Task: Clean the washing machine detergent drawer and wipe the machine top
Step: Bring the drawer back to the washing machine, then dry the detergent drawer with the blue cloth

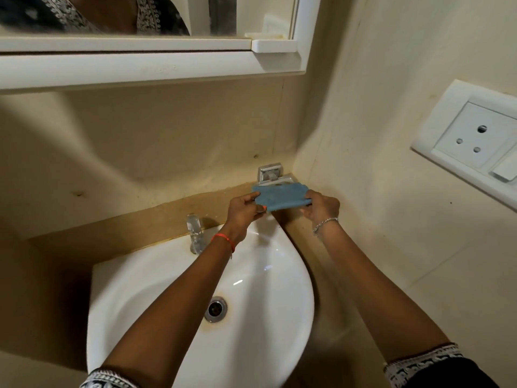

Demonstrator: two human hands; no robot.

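Above sink (pixel 291 278), blue cloth (pixel 279 196) crosswise between left hand (pixel 243 210), right hand (pixel 321 207).

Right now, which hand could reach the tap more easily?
Probably the left hand: it grips the blue cloth close to the tap, while the right hand holds the cloth's far end.

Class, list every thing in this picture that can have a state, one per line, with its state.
Blue cloth: held between both hands.
Left hand: pinches the cloth's left end.
Right hand: grips its right end.
Tap: no water running.
Drain: unplugged.
Socket: nothing plugged in.
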